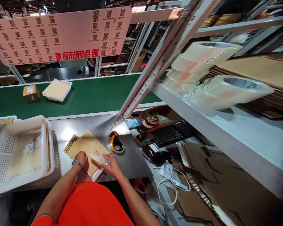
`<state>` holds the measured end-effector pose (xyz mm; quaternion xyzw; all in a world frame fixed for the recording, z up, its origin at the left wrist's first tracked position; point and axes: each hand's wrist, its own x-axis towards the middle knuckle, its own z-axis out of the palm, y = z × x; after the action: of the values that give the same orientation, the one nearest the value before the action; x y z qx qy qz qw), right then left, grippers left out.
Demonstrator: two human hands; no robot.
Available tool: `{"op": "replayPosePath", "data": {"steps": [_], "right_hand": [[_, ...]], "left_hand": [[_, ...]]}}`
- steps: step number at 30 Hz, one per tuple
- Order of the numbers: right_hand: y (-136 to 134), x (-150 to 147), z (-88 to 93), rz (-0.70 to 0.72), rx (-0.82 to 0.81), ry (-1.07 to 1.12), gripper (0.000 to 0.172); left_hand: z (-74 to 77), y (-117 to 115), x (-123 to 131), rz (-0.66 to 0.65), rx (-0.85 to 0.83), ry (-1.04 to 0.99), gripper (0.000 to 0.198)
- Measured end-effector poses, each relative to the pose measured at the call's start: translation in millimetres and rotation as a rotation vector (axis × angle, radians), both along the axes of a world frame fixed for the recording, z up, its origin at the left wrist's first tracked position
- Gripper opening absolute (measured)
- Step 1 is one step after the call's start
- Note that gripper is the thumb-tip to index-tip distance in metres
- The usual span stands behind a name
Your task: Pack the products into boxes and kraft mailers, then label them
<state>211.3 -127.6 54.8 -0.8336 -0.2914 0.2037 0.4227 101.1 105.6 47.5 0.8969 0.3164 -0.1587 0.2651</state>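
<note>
A flat tan cardboard mailer (83, 147) printed "sbeauty" lies on the steel worktop (129, 160) in front of me. My left hand (81, 157), with a metal bracelet at the wrist, rests on the mailer's near edge with its fingers curled. My right hand (110, 164) lies flat on the mailer's right corner, fingers pressing a small white label (97, 155) against it. An orange tape dispenser (115, 142) stands just right of the mailer.
A white perforated basket (19, 153) with a label slip sits at the left. Behind runs a green conveyor belt (91, 94) carrying a small box (31, 93) and a basket of mailers (57, 90). A keyboard (171, 133), scanner cables and tape rolls (212, 72) on a shelf are to the right.
</note>
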Motion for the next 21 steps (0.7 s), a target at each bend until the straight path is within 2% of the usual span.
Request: {"op": "replayPosePath", "data": {"steps": [4,11,18,21], "right_hand": [[2.1,2.1,-5.3,0.0,-0.007,0.012,0.059],[-1.2,11.3,-11.8,-0.01,-0.003,0.024,0.063],[8.1,10.7,-13.3,0.009,0.107,0.026,0.061],[9.5,7.9,-19.9,0.009,0.11,0.028,0.064]], "left_hand": [[-3.8,-5.2,-4.5,-0.003,0.024,-0.01,0.036],[-8.9,-12.5,-7.1,0.048,0.012,-0.035,0.033],[-14.5,-15.0,-0.6,0.115,-0.172,-0.148,0.016],[-18.8,-14.6,6.0,0.214,-0.227,-0.177,0.02]]}}
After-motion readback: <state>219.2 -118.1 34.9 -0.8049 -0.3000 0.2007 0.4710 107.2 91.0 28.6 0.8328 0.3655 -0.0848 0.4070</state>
